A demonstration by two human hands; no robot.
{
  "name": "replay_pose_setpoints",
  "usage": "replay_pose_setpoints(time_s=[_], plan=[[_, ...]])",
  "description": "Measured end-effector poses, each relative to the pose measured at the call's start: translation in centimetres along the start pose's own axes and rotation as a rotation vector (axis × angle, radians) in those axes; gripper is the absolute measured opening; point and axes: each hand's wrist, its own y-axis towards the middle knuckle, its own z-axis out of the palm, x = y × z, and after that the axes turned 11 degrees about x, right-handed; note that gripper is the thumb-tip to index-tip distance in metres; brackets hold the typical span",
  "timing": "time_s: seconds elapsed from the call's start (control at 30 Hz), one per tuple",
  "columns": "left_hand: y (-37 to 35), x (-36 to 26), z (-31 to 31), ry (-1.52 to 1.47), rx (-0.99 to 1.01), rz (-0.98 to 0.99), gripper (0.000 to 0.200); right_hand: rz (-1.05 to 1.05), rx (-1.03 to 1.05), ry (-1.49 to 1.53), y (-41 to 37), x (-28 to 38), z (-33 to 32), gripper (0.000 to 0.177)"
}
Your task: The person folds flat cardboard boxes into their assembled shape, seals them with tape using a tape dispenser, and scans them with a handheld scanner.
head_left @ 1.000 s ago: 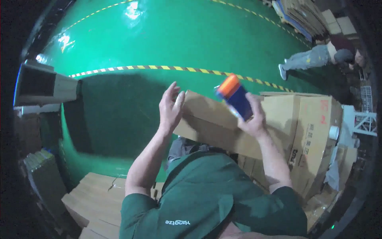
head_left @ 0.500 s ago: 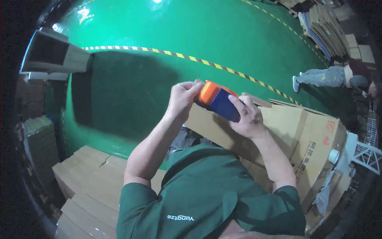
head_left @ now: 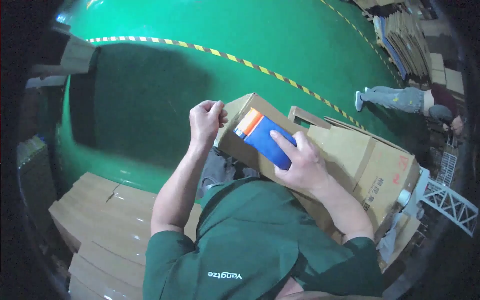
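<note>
My right hand (head_left: 305, 162) grips a blue and orange hand-held object (head_left: 270, 143), which looks like a tape dispenser, its orange end tilted toward the upper left. The index finger stretches along its blue side. To the left, my left hand (head_left: 206, 121) is closed, thumb pressed against curled fingers, apart from the object. Whatever it pinches, if anything, cannot be made out. Below the object and my right hand lies a large cardboard box (head_left: 345, 155); its corner shows between my two hands.
Stacked cardboard (head_left: 107, 220) stands at the lower left. A white lattice frame (head_left: 452, 206) is at the right edge. Farther off, a person (head_left: 400, 100) in grey trousers stands near piled flat cardboard (head_left: 407, 45). Yellow-black tape (head_left: 250, 64) crosses the green floor.
My left hand has moved left, away from the orange end of the object. My right hand has lowered and turned the object slightly. The view has shifted, showing more of the box corner.
</note>
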Motion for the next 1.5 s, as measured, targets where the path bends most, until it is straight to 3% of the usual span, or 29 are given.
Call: replay_pose_setpoints(time_s=[0.43, 0.53, 0.87, 0.93, 1.03, 1.1, 1.2, 1.5], plan=[[1.4, 2.5, -0.8, -0.021, 0.071, -0.039, 0.026, 0.054, 0.337, -0.110, 3.1, 1.8, -2.8, 0.072], [2.4, 4.8, -0.3, 0.097, 0.099, -0.091, 0.029, 0.081, 0.421, -0.109, 3.2, 1.9, -3.0, 0.073], [3.3, 8.7, -1.5, 0.315, 0.168, -0.019, 0.016, -0.021, 0.289, -0.116, 3.0, 1.4, -2.2, 0.076], [3.0, 9.1, -1.9, 0.352, 0.142, -0.053, 0.023, -0.024, 0.276, -0.107, 3.0, 1.2, -2.1, 0.075], [0.1, 5.1, -2.1, 0.200, 0.161, 0.225, 0.020, 0.016, 0.339, -0.147, 3.4, 1.0, -2.1, 0.077], [-1.4, 5.2, -2.1, 0.359, 0.455, 0.369, 0.063, 0.018, 0.325, -0.158, 3.3, 1.0, -2.0, 0.077], [-1.4, 5.8, -2.4, 0.543, 0.595, 0.423, 0.089, 0.012, 0.331, -0.154, 3.2, 1.1, -2.1, 0.077], [-1.3, 6.7, -2.6, 0.636, 0.622, 0.360, 0.091, 0.031, 0.334, -0.006, 0.1, 0.4, -2.0, 0.076]])
